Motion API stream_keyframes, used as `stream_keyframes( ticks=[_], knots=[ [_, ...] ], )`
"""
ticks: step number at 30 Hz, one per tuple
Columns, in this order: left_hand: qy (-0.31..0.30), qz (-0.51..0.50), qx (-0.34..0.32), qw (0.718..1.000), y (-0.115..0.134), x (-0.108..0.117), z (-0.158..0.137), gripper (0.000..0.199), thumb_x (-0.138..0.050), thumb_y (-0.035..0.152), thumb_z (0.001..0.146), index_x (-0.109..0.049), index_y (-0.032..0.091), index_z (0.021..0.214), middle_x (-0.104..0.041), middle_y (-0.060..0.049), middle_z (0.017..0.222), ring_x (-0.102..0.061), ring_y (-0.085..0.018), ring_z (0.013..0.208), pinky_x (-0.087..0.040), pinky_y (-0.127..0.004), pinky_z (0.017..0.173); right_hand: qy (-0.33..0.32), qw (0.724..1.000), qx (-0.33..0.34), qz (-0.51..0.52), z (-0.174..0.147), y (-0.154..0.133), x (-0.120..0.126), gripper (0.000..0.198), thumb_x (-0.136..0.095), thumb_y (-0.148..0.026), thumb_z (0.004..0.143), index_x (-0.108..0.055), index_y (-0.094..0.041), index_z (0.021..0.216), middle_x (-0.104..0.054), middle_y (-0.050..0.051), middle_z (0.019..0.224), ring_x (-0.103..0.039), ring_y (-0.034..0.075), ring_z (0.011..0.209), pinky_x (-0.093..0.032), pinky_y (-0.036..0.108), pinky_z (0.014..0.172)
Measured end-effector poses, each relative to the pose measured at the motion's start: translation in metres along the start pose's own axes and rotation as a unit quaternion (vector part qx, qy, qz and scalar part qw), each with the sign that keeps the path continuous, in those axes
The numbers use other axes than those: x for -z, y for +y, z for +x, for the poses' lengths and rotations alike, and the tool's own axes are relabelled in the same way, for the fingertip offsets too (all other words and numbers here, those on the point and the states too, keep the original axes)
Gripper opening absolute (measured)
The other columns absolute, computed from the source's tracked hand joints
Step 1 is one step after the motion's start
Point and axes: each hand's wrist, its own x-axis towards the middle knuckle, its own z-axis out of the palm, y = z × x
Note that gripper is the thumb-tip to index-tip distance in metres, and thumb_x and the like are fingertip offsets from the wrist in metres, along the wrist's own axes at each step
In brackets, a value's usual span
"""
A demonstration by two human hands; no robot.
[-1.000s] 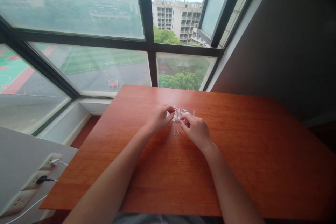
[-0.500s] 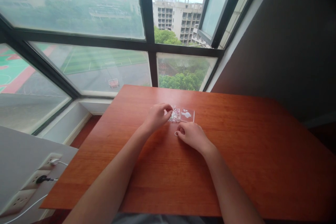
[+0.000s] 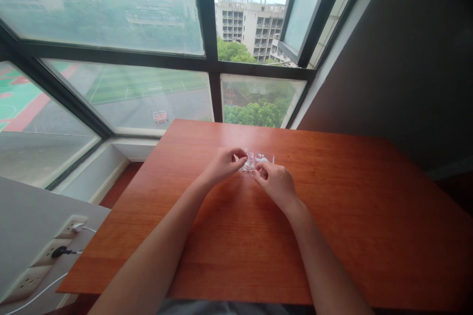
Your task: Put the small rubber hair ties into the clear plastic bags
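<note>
A small clear plastic case [image 3: 250,165] lies opened flat on the table, its left half holding several small ring-like pieces. The right half, a clear lid [image 3: 271,159], bears a whitish mark, partly covered by my right hand. My left hand [image 3: 226,165] is over the left side of the case, thumb and fingers pinched together. What is between those fingertips, if anything, is too small to make out. My right hand [image 3: 278,182] is closed at the near edge of the case, pinching a small pale ring [image 3: 253,173] between thumb and finger.
The reddish-brown wooden table [image 3: 354,216] reaches to the window frame [image 3: 216,66] at the back. A grey wall [image 3: 391,69] slopes down on the right. At the lower left, sockets [image 3: 44,252] with plugged-in cables sit on a white panel.
My right hand has moved forward with the ring, from the bare table up to the case's near edge, covering part of the lid. My left hand has shifted slightly right.
</note>
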Motion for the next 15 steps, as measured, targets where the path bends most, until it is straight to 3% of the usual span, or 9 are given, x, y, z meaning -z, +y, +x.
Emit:
stream_keyframes(
  ticks=[4,9,15],
  knots=[
    [-0.036,-0.038,0.014,0.999,0.01,-0.002,-0.002,0.022,-0.057,0.032,0.083,-0.069,0.013,0.08,-0.064,-0.001,0.069,-0.049,-0.01,0.058,-0.038,-0.02,0.054,0.081,0.996,0.004,0.033,0.0,0.002,0.0,0.013,-0.057,-0.031,0.084,-0.066,-0.023,0.083,-0.062,-0.003,0.063,-0.054,0.012,0.058,-0.034,0.023,0.06],
    [-0.103,-0.095,-0.018,0.99,0.015,-0.006,-0.003,0.025,-0.056,0.035,0.085,-0.068,0.014,0.084,-0.065,-0.001,0.073,-0.051,-0.009,0.062,-0.039,-0.019,0.056,0.12,0.991,0.023,0.06,0.0,0.003,-0.002,0.012,-0.058,-0.031,0.083,-0.067,-0.023,0.082,-0.058,-0.004,0.058,-0.053,0.012,0.056,-0.036,0.022,0.06],
    [-0.039,-0.054,-0.028,0.997,0.009,-0.011,-0.002,0.016,-0.057,0.025,0.083,-0.067,0.014,0.079,-0.064,-0.001,0.07,-0.05,-0.009,0.06,-0.039,-0.02,0.056,0.13,0.989,0.027,0.06,0.001,0.004,-0.003,0.012,-0.058,-0.03,0.082,-0.067,-0.023,0.082,-0.06,-0.003,0.059,-0.053,0.012,0.055,-0.036,0.022,0.061]
  ],
)
